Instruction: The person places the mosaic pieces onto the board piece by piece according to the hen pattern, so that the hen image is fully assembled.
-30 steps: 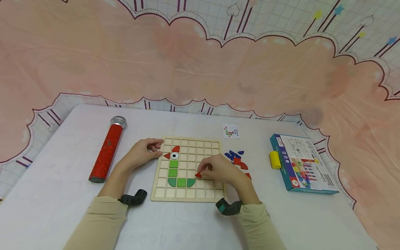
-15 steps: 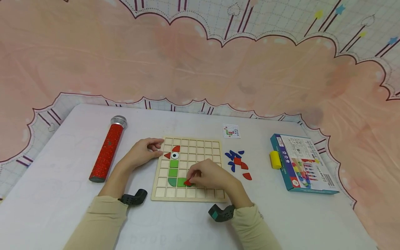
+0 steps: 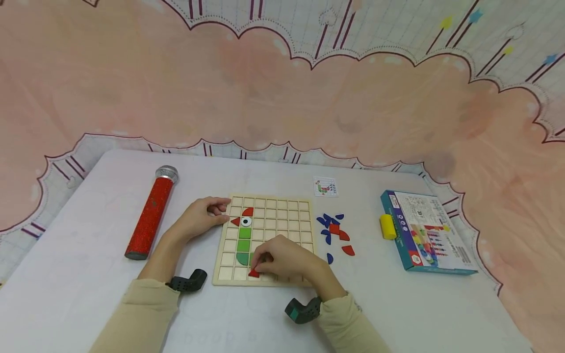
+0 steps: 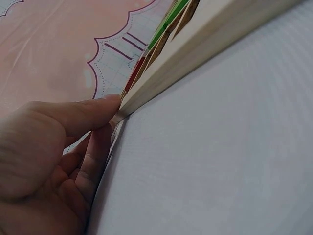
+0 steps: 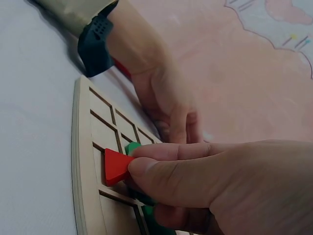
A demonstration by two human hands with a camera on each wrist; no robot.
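Observation:
A square wooden grid board (image 3: 217, 267) lies on the table. In its cells sit a red quarter-round piece (image 3: 248, 212), a red triangle (image 3: 236, 221), a white eye piece (image 3: 246, 222), two green squares (image 3: 243, 245) and a green rounded piece (image 3: 242, 259). My left hand (image 3: 198, 218) holds the board's left edge near the far corner, thumb and finger at the rim (image 4: 146, 93). Between thumb and forefinger, my right hand (image 3: 287, 260) pinches a red wedge-shaped piece (image 5: 116, 166) over the board's near row. That hand hides other green pieces from the head view.
Right of the board lie several blue pieces (image 3: 326, 219), a red square (image 3: 334, 229) and red quarter-rounds (image 3: 348, 250). Behind them is a small picture card (image 3: 325, 187). A box (image 3: 432, 233) and yellow cylinder (image 3: 388, 227) lie far right, a red microphone (image 3: 150, 215) left.
My right hand has moved left and nearer with the red piece, from the board's middle to its near row. The left hand stays at the board's edge.

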